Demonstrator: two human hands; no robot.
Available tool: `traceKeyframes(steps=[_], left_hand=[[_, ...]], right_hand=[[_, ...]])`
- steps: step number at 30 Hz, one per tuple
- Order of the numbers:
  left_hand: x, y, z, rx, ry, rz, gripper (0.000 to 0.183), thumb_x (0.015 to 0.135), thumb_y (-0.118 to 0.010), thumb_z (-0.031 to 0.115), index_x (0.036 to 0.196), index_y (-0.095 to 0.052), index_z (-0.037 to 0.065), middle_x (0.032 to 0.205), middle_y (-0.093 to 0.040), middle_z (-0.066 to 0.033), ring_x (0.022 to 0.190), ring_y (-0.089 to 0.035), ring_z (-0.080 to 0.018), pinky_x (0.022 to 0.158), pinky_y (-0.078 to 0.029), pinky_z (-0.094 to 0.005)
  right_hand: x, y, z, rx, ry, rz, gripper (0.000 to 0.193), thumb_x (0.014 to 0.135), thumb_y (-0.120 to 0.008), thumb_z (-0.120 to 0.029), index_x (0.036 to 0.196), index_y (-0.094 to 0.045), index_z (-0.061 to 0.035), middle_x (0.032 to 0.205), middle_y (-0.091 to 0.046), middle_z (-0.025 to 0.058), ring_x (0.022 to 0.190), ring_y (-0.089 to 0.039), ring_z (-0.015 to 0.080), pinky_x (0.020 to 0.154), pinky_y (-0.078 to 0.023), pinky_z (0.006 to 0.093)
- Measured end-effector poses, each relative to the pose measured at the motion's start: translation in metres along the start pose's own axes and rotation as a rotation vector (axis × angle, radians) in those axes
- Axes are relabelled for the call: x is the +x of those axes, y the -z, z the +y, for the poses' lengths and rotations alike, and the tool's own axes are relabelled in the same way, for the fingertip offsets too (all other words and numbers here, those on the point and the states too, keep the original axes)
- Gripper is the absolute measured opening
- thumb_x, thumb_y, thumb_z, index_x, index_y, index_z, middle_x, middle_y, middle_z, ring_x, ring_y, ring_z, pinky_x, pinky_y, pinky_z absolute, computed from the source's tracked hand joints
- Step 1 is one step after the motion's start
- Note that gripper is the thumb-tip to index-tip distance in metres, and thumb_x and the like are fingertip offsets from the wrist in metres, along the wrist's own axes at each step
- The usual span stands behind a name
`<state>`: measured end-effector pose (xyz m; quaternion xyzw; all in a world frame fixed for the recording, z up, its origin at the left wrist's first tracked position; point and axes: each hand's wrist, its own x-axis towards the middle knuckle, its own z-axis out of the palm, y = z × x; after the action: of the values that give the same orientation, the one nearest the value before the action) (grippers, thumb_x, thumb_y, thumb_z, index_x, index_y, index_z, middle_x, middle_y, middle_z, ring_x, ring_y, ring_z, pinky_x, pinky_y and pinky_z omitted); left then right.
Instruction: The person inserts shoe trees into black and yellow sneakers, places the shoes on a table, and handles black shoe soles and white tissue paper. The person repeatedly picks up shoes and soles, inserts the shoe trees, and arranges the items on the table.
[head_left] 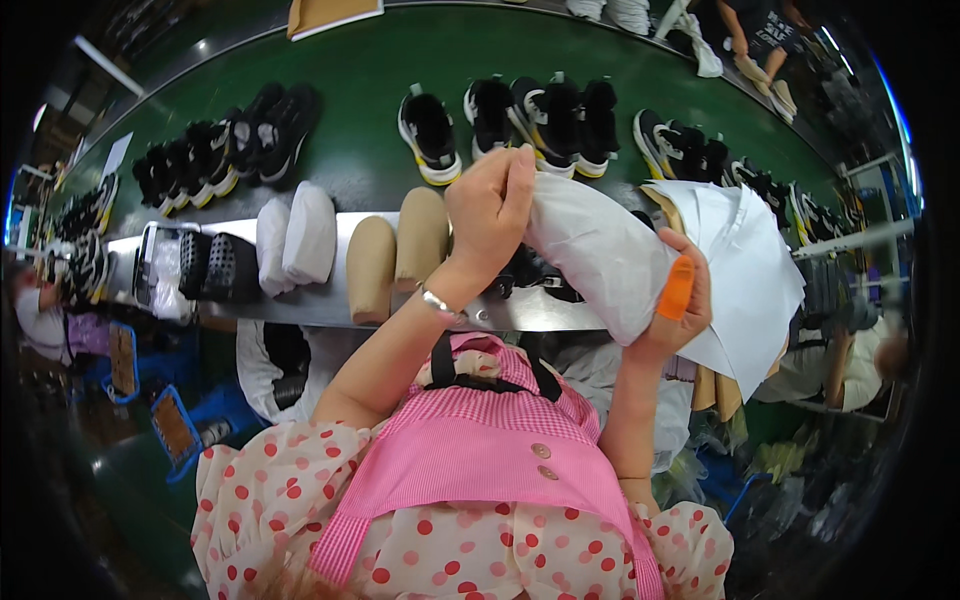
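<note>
A long, rounded bundle wrapped in white paper [597, 245] is held up between my hands, above the metal ledge. At its upper left end, my left hand [490, 205] is closed in a fist with the thumb up, gripping the paper. My right hand [680, 295], with an orange cover on one finger, is wrapped round the lower right end. What the paper covers is hidden. Left of the bundle, two beige shoe-shaped forms [372, 270] stand on the ledge. Beside those are two white paper-wrapped pieces [310, 235]. To the right lies a stack of white paper sheets [745, 260].
Black sneakers [430, 135] with white and yellow soles stand in rows on the green conveyor [360, 90]. Black dotted shoe forms [232, 265] and a wire-edged tray [165, 270] sit at the ledge's left. Another person's hands [755, 75] hold beige pieces at the far right.
</note>
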<state>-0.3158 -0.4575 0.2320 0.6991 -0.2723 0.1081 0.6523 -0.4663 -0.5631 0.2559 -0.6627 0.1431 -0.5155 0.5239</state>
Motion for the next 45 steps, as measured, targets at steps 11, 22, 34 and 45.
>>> traceKeyframes(steps=[11,22,34,45], left_hand=[[0.015,0.023,-0.013,-0.233,0.033,-0.141,0.034,0.096,-0.057,0.028,0.078,-0.061,0.000,0.071,-0.055,-0.0065,0.063,-0.047,-0.0081,0.056,-0.038,-0.0273],[-0.005,0.027,-0.006,-0.009,0.190,-0.381,0.045,0.098,-0.055,0.026,0.065,-0.038,0.001,0.056,-0.026,0.0014,0.056,-0.026,-0.0058,0.047,-0.022,-0.0308],[0.002,0.015,-0.008,-0.349,0.161,-0.619,0.044,0.102,-0.045,0.034,0.132,-0.051,0.002,0.117,-0.057,-0.0071,0.108,-0.053,-0.0160,0.099,-0.039,-0.0304],[-0.040,-0.011,-0.003,-1.197,0.573,-0.694,0.046,0.098,-0.055,0.026,0.135,-0.044,0.001,0.136,-0.051,-0.0103,0.124,-0.051,-0.0243,0.105,-0.040,-0.0428]], right_hand=[[0.001,-0.005,-0.001,-0.044,-0.074,-0.068,0.019,0.095,-0.055,-0.007,0.106,-0.064,0.0051,0.101,-0.068,0.0076,0.089,-0.060,0.0088,0.080,-0.045,0.0205],[-0.010,0.002,-0.020,-0.119,-0.254,-0.169,0.031,0.097,-0.056,-0.017,0.124,-0.058,-0.0020,0.077,-0.051,-0.0093,0.062,-0.036,-0.0023,0.054,-0.026,0.0158],[-0.021,0.045,-0.022,0.066,-0.263,0.359,0.022,0.097,-0.058,-0.019,0.089,-0.064,0.0006,0.074,-0.056,-0.0062,0.066,-0.045,0.0004,0.058,-0.038,0.0188],[-0.019,0.075,-0.018,0.527,-0.433,0.495,0.029,0.099,-0.054,-0.025,0.095,-0.065,0.0021,0.080,-0.065,0.0028,0.067,-0.059,0.0089,0.060,-0.047,0.0230]])
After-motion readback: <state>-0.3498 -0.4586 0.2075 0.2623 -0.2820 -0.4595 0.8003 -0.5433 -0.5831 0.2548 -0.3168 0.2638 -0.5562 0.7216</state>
